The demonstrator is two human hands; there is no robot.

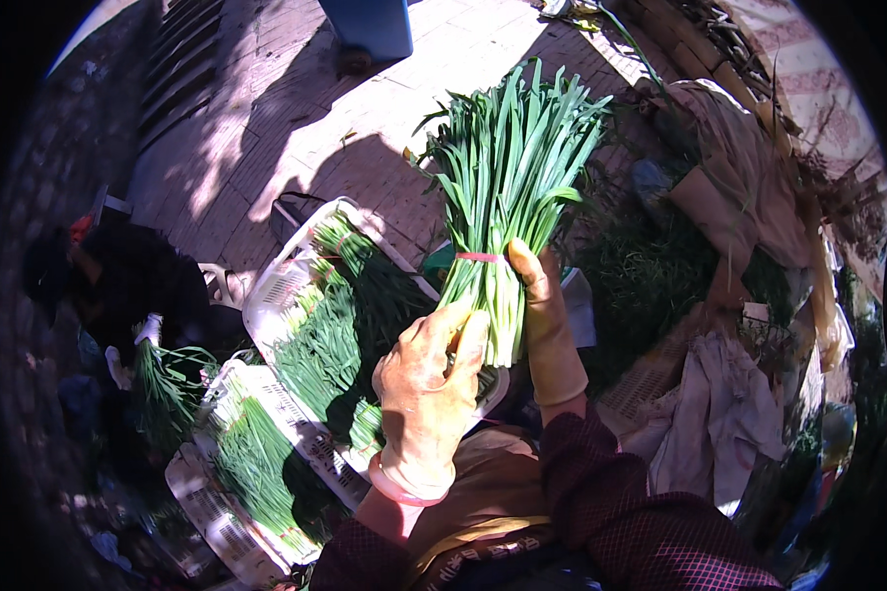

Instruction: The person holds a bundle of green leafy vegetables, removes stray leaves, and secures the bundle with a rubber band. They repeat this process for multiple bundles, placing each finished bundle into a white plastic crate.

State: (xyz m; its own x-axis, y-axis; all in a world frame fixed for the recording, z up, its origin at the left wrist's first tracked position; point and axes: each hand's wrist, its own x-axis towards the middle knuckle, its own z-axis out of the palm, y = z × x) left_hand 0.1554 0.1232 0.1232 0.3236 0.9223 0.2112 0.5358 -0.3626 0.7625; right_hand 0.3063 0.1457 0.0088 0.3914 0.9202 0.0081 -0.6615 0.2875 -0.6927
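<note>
A bundle of flat-leaved greens, likely garlic chives [514,170], stands upright before me, leaves fanned out at the top and pale stems below. A red band [479,257] circles its stems. My right hand [551,318], in a rubber glove, grips the bundle from the right, its thumb on the stems just by the band. At the lower left of the stems is my left hand [429,391], gloved too, with thumb and fingertips at the stem ends. Whether those fingers pinch a stem is hard to tell. Banded bundles [321,340] fill a white plastic basket beneath and to the left.
A second white basket [214,510] of greens stands at lower left. Another person [155,288] sits at the left beside more greens. Loose greens [643,273] and cloth sacks [717,421] lie at the right. A blue bin [373,29] stands on the paving behind.
</note>
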